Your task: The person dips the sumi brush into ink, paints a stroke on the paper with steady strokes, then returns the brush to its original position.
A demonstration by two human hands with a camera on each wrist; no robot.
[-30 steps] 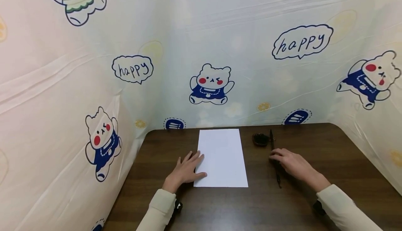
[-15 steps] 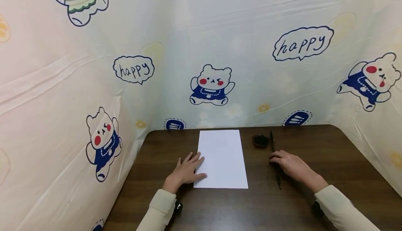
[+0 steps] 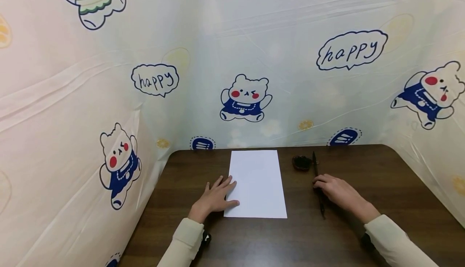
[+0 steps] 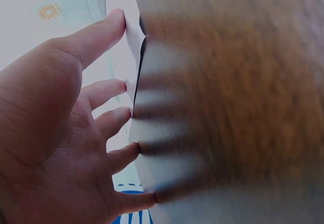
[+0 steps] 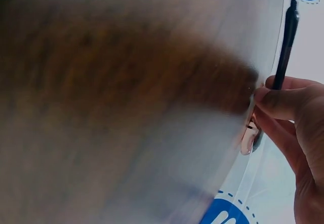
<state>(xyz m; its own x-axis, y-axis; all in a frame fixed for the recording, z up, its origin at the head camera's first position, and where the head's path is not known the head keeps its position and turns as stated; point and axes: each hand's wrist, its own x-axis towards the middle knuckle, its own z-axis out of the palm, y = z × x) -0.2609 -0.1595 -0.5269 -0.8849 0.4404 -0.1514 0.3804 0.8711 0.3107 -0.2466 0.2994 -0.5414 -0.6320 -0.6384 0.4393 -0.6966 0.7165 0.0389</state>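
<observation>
My left hand [image 3: 214,196] rests at the left edge of a white sheet of paper [image 3: 258,184], fingers spread. Seen from the left wrist, the left hand [image 4: 66,127] has its fingertips pressed down at the sheet's rim. To the right of the paper, a slender black calligraphy brush [image 3: 315,164] lies lengthwise on the table. My right hand [image 3: 339,194] grips it near the middle, which the fingers hide. In the right wrist view, thumb and fingertips of the right hand [image 5: 298,112] meet around the black brush handle [image 5: 287,46].
A small dark dish-like object [image 3: 301,163] sits beside the brush's far end, between it and the paper. The brown wooden table [image 3: 254,240] ends against a hanging cloth [image 3: 290,77] with cartoon bears, which also closes off both sides.
</observation>
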